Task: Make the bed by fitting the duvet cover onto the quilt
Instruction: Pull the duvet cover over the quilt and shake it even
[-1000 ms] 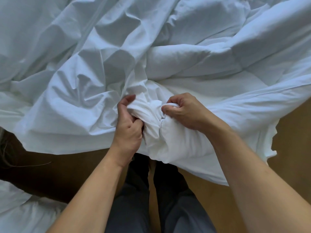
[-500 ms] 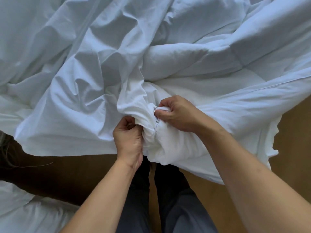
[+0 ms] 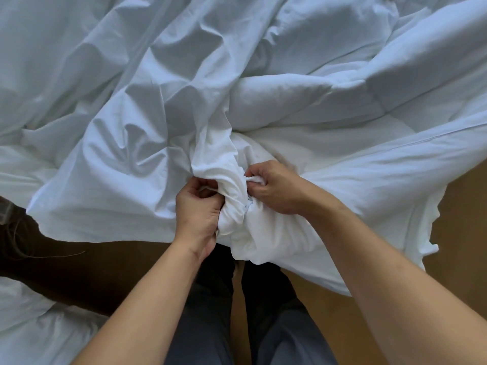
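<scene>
Head view: both hands (image 3: 229, 201) curled, gripping bunched duvet cover (image 3: 237, 206).

soft, even daylight, seemingly from the upper right, gives the white duvet cover (image 3: 131, 154) a cool bluish cast, with gentle grey shadows in its folds. the floor (image 3: 79, 272) beneath its hanging edge sinks into deep shadow. no glare. wide-angle bending stretches the frame edges; focus is slightly soft throughout.

Bunched duvet cover (image 3: 232, 206) fills gap between hands — bare floor (image 3: 461, 206) right, open.
</scene>
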A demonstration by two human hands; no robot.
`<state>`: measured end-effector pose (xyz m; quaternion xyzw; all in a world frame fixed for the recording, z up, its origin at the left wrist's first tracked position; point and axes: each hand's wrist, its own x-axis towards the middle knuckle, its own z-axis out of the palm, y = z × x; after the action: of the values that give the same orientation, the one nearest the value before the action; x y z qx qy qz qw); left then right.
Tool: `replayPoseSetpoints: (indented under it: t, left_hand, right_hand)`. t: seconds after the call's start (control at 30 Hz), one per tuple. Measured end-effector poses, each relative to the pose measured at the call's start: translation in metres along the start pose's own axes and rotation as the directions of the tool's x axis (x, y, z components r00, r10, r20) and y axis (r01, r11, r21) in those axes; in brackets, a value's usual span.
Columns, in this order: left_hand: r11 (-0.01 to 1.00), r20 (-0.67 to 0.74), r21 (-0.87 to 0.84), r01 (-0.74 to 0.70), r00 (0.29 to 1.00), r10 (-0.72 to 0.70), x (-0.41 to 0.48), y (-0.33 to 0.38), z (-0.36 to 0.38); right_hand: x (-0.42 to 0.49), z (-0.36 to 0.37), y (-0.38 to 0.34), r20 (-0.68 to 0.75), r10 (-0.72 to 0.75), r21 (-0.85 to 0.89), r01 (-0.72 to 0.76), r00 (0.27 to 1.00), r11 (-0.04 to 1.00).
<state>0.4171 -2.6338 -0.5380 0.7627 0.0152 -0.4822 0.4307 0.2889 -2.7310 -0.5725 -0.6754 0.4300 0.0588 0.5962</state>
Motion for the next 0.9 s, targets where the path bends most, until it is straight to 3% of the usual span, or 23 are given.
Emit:
replayPoseSetpoints:
  t: [0.2,0.33,0.43,0.47,0.5,0.53,0.57,0.63,0.7,0.8,0.9]
  left_hand:
    - [0.985,0.027,0.169,-0.023,0.999,0.019,0.002,0.001,-0.006]
    - [0.982,0.036,0.185,-0.025,0.999,0.019,0.006,0.006,-0.007]
    - [0.980,0.023,0.190,-0.065,0.998,0.062,0.003,0.004,-0.005]
    - [0.973,0.021,0.209,-0.100,0.995,0.098,0.001,0.002,-0.005]
    - [0.957,0.022,0.247,-0.149,0.989,0.148,-0.001,0.001,-0.005]
    - [0.934,0.034,0.295,-0.202,0.979,0.201,-0.002,-0.001,-0.003]
    - [0.896,0.056,0.363,-0.256,0.966,0.253,-0.002,-0.003,-0.002]
    - [0.817,0.077,0.483,-0.315,0.945,0.319,-0.004,-0.008,0.002]
    - [0.823,0.051,0.474,-0.314,0.943,0.330,-0.008,-0.011,0.001]
    - [0.851,0.030,0.418,-0.319,0.941,0.338,-0.015,-0.011,-0.009]
    - [0.879,0.056,0.372,-0.297,0.953,0.298,-0.019,-0.007,-0.016]
  right_hand:
    - [0.002,0.010,0.000,-0.097,-0.045,-0.044,0.041,0.994,0.998]
    - [0.001,0.011,-0.004,-0.085,-0.075,-0.037,0.072,0.994,0.997]
    - [-0.006,-0.004,-0.010,0.068,0.027,0.189,-0.039,0.997,0.981]
    - [-0.009,-0.008,-0.017,0.050,0.044,0.330,-0.058,0.998,0.942]
    - [-0.010,-0.008,-0.026,-0.055,0.054,0.399,-0.028,0.997,0.916]
    - [-0.010,-0.005,-0.037,-0.217,0.050,0.344,0.028,0.975,0.939]
    - [-0.008,0.000,-0.050,-0.343,0.010,0.184,0.057,0.939,0.981]
    - [-0.003,0.016,-0.073,-0.332,-0.082,-0.154,0.032,0.940,0.988]
    - [0.005,0.021,-0.080,-0.243,-0.034,-0.308,-0.044,0.969,0.950]
    - [0.001,0.005,-0.066,-0.325,0.026,-0.353,-0.147,0.945,0.924]
    - [-0.031,-0.005,-0.044,-0.408,0.070,-0.131,-0.134,0.910,0.982]
